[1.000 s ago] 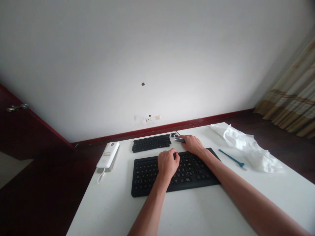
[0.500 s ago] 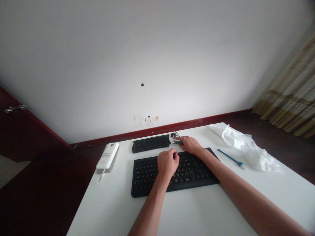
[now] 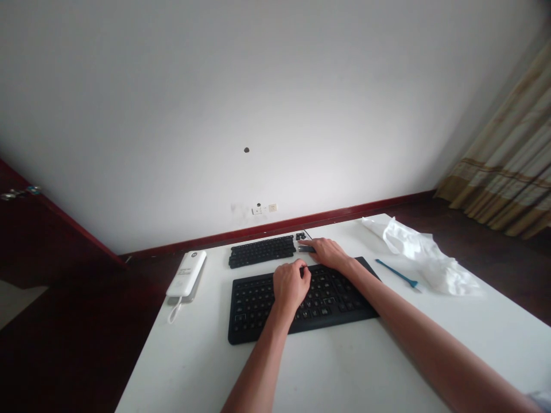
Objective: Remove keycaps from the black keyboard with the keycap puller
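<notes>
A black keyboard base (image 3: 258, 321) lies on the white table, with rows of small key positions that look to be without caps. My left hand (image 3: 291, 284) is closed in a pinch over its middle; whatever may be between the fingertips is too small to make out. At the keyboard's far edge, my right hand (image 3: 329, 253) is bent around a slim dark tool with a silvery end (image 3: 306, 249), its fingers pointing left. Black keycaps (image 3: 262, 251) are laid out in rows behind the keyboard. A few more keycaps (image 3: 300, 236) sit by their right end.
A white power bank (image 3: 190, 274) with a loop strap rests at the table's left edge, on a grey flat object. To the right lie a blue brush (image 3: 398, 273) and a crumpled white plastic bag (image 3: 426, 258). A wall (image 3: 241, 103) stands behind the table (image 3: 193, 367).
The whole view has shifted slightly, so things on the table appear a little further left. Both hands keep almost the same pose over the keyboard.
</notes>
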Action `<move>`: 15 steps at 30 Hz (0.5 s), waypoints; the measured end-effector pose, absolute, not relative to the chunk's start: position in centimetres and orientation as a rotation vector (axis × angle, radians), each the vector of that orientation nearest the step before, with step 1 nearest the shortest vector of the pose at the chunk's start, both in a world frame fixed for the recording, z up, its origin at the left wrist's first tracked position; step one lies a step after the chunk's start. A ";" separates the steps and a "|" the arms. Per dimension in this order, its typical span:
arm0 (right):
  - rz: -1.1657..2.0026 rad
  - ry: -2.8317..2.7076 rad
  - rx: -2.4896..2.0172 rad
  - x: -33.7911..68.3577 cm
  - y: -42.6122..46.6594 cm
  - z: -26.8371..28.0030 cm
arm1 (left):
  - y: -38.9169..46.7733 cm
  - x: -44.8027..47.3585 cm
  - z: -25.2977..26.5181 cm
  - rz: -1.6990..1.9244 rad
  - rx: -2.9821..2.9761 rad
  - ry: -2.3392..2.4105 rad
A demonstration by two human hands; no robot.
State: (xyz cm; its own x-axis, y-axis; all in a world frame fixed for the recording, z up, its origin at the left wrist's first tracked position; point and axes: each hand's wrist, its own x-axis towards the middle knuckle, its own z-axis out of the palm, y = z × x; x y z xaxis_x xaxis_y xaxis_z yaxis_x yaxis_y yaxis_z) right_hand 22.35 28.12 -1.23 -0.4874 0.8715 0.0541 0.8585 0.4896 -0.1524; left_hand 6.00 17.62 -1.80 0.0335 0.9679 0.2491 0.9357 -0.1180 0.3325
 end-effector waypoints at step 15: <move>0.234 -2.443 -1.547 23.2 27.8 -0.5 | 17.6 5.9 -2.0 0.645 2.226 2.013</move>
State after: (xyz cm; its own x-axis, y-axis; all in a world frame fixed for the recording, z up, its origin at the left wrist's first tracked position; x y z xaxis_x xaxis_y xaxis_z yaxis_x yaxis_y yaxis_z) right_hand 23.25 27.79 -0.45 -0.4107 0.9045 0.1153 0.8661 0.4265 -0.2607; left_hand 5.91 17.57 -2.05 0.0526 0.9649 0.2575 0.9347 -0.1383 0.3273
